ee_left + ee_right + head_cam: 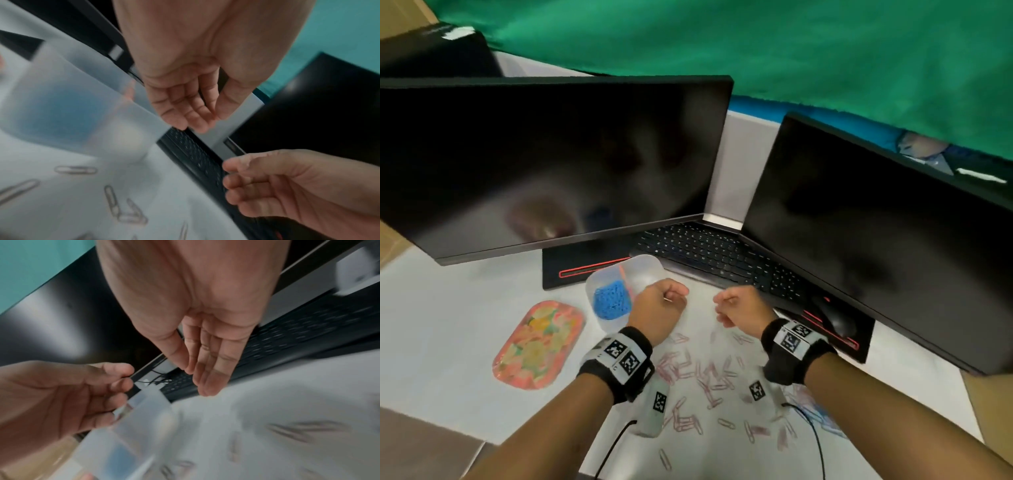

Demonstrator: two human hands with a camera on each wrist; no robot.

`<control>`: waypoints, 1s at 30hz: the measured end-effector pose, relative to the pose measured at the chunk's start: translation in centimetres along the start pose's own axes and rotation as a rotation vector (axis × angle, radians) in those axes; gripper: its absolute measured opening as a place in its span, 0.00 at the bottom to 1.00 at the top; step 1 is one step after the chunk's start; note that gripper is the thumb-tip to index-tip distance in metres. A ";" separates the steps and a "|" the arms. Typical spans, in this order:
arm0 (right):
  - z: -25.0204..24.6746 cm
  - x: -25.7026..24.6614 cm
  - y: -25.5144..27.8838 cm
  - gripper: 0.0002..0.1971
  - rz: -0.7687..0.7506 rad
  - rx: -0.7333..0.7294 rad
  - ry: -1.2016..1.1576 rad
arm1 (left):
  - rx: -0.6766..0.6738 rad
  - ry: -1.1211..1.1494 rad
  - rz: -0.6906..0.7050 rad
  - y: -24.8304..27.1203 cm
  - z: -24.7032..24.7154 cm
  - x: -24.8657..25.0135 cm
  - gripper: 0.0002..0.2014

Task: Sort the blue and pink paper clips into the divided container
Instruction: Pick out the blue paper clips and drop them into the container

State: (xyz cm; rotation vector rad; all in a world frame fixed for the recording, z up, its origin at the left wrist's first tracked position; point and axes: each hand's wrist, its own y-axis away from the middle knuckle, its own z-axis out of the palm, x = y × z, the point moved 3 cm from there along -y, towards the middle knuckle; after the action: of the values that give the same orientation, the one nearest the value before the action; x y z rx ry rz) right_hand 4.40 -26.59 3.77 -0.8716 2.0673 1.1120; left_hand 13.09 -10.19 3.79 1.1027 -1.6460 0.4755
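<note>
both hands hover loosely curled and grasping nothing, the left hand [659, 306] just beside the container [619, 274] with blue clips [612, 299], the right hand [739, 306] nearby, pink clips [698, 373] scattered on the bench [448, 301] below them.

A white counter [441, 308] carries two dark monitors: a large one [544, 164] on the left and a second [876, 233] angled on the right. A black keyboard [709, 253] lies between and below them, with a black mouse [837, 320] on a red-edged dark mat [859, 337]. A green cloth [756, 48] hangs behind. Light glares faintly off the screens.
</note>
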 end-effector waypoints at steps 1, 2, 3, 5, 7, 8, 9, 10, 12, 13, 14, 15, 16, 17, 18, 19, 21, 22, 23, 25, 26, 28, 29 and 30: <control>-1.1 2.0 0.9 0.09 0.011 0.016 0.024 | -0.052 -0.046 0.023 0.5 1.5 0.3 0.11; -2.2 3.9 2.0 0.09 0.021 0.041 0.050 | -0.106 -0.093 0.045 0.9 2.8 0.4 0.10; -3.2 5.8 3.0 0.11 0.032 0.078 0.071 | -0.162 -0.152 0.069 1.4 4.1 0.6 0.09; -5.0 9.2 5.3 0.14 0.047 0.144 0.144 | -0.286 -0.299 0.119 2.4 6.7 0.6 0.10; -6.3 12.4 7.6 0.14 0.062 0.178 0.244 | -0.391 -0.458 0.165 3.5 9.0 0.5 0.11; -6.6 14.0 8.6 0.13 0.068 0.183 0.289 | -0.435 -0.522 0.209 4.0 10.2 0.5 0.12; -6.8 15.5 9.5 0.11 0.073 0.178 0.324 | -0.486 -0.579 0.263 4.7 11.5 0.6 0.13; -6.8 16.7 10.3 0.11 0.075 0.166 0.364 | -0.539 -0.634 0.324 5.3 12.7 0.5 0.14; -6.4 18.5 11.6 0.12 0.049 0.139 0.458 | -0.667 -0.770 0.435 6.6 15.0 0.4 0.16; -6.1 19.1 12.2 0.13 0.021 0.131 0.497 | -0.729 -0.844 0.485 7.2 16.0 0.1 0.18; -5.8 19.4 12.8 0.15 -0.015 0.120 0.541 | -0.775 -0.924 0.529 7.7 16.8 -0.1 0.19; -5.5 19.8 13.4 0.17 -0.058 0.111 0.588 | -0.806 -0.997 0.563 8.2 17.3 -0.4 0.21; -5.2 20.2 13.8 0.19 -0.089 0.094 0.633 | -0.815 -1.057 0.589 8.5 17.7 -0.7 0.22; -4.9 20.5 14.1 0.21 -0.115 0.083 0.663 | -0.823 -1.110 0.598 8.7 17.8 -1.0 0.24; -4.6 20.8 14.4 0.22 -0.128 0.077 0.679 | -0.821 -1.158 0.608 8.8 17.8 -1.3 0.26; -4.5 21.2 14.6 0.23 -0.148 0.087 0.691 | -0.810 -1.185 0.615 8.9 17.7 -1.4 0.27; -4.3 21.8 15.0 0.23 -0.198 0.121 0.697 | -0.763 -1.209 0.643 8.8 17.2 -1.9 0.26; -4.3 22.1 15.1 0.22 -0.220 0.135 0.688 | -0.729 -1.204 0.669 8.6 16.9 -2.3 0.26; -4.3 22.4 15.2 0.20 -0.243 0.148 0.678 | -0.729 -1.207 0.657 8.3 16.7 -2.6 0.25; -4.4 22.8 15.4 0.14 -0.275 0.159 0.661 | -0.679 -1.247 0.621 8.0 16.0 -2.8 0.23; -4.5 22.8 15.4 0.11 -0.280 0.160 0.653 | -0.667 -1.223 0.571 7.9 15.7 -2.7 0.22; -4.7 23.0 15.3 0.06 -0.283 0.178 0.652 | -0.600 -1.212 0.503 7.6 15.6 -2.2 0.19; -4.7 23.0 15.2 0.05 -0.282 0.193 0.657 | -0.555 -1.215 0.506 7.4 15.7 -2.0 0.19; -4.7 23.1 15.1 0.04 -0.277 0.201 0.661 | -0.523 -1.214 0.504 7.3 15.9 -1.7 0.18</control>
State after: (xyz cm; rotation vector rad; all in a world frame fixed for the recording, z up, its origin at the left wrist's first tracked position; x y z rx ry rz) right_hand -21.94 -30.12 -5.01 -1.5107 2.4085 0.4842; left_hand -1.57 -17.84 -2.10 0.5266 -2.9008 -0.4483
